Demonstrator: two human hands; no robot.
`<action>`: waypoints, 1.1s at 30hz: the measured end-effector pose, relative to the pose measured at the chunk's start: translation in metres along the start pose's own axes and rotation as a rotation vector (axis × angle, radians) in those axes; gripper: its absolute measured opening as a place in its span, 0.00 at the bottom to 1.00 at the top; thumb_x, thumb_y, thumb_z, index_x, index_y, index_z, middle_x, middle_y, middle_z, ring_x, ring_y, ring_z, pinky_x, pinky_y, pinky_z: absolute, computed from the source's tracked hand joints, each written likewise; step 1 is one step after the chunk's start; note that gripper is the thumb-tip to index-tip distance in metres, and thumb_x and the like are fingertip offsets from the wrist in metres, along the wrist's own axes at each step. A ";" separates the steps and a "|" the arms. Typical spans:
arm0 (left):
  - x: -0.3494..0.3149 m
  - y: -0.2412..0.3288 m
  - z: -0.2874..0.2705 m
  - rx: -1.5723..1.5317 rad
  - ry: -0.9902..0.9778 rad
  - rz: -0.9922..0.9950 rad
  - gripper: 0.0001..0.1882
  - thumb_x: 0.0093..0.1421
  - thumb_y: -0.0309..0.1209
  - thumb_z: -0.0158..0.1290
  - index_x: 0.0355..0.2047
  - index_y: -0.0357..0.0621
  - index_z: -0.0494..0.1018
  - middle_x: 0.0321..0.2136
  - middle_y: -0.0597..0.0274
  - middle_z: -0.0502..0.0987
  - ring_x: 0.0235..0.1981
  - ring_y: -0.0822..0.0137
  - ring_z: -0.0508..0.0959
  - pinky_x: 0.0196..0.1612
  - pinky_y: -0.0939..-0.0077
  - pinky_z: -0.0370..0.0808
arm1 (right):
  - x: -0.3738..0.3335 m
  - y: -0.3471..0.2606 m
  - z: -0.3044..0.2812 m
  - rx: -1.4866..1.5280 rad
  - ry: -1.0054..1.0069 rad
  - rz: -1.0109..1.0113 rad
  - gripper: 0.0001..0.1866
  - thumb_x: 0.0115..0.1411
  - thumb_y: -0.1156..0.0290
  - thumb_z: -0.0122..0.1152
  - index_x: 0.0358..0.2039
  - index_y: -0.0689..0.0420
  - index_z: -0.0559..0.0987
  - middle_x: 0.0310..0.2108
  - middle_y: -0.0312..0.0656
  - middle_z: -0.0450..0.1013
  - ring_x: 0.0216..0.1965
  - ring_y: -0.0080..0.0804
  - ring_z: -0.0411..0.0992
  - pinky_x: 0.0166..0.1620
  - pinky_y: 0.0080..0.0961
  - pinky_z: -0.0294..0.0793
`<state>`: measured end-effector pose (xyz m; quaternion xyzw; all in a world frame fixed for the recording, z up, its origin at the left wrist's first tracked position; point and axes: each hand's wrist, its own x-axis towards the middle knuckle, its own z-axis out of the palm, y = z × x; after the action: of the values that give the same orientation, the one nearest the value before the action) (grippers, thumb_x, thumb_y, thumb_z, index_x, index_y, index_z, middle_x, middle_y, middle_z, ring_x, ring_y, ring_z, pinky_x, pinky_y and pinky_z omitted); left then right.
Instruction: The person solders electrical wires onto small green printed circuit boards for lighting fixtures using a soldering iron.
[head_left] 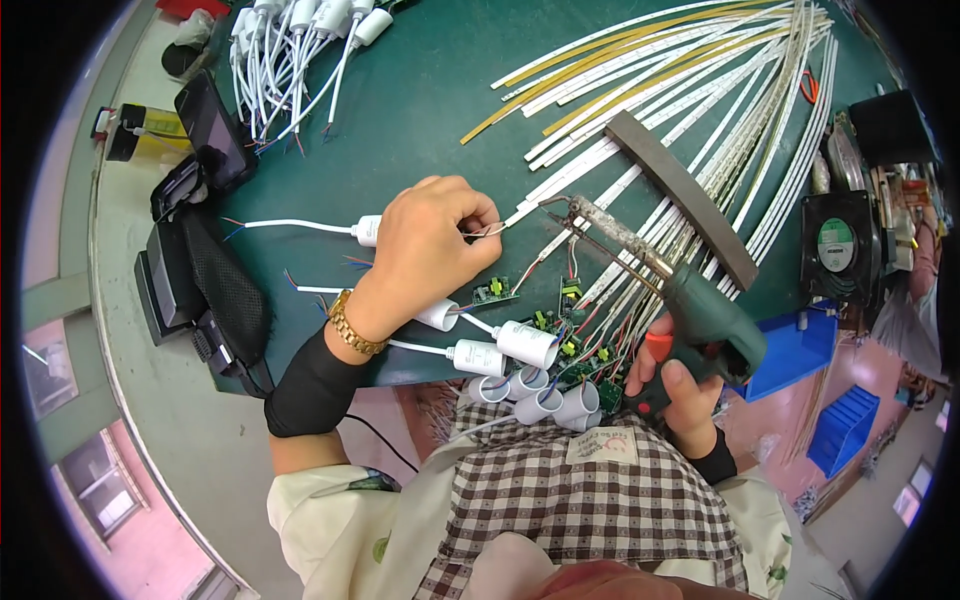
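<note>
My left hand [432, 235], with a gold watch [356, 325] at its wrist, is closed in a pinch on thin wires [487, 232] beside the end of a white LED strip [545, 193]. In my right hand [680, 385] is a green soldering gun [712, 322], its bent tip close to that strip's end. Whether the tip touches is hard to tell. Below the tip lie small green circuit boards [494, 291] with yellow parts and coloured wires. White lamp sockets [527, 343] with cords cluster at the table's near edge.
A dark metal bar [682, 198] lies across a fan of LED strips [640, 95]. More corded sockets [330, 18] are heaped at the far left. A phone [213, 130] leans on a stand at left. A fan [842, 245] and blue bins [845, 430] are at right.
</note>
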<state>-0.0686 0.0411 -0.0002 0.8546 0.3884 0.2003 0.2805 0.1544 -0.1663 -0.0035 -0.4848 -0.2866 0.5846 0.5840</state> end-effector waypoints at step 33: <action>0.003 -0.012 0.003 0.006 -0.013 0.126 0.05 0.40 0.24 0.60 0.20 0.46 0.76 0.18 0.67 0.73 0.24 0.66 0.74 0.29 0.72 0.69 | 0.011 -0.007 -0.007 -0.713 -0.281 -0.250 0.22 0.57 0.77 0.55 0.53 0.65 0.69 0.27 0.40 0.72 0.25 0.25 0.72 0.30 0.23 0.72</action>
<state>-0.0712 0.0490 -0.0100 0.8794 0.3328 0.2109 0.2672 0.1658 -0.1559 -0.0022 -0.5339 -0.6051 0.4337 0.4009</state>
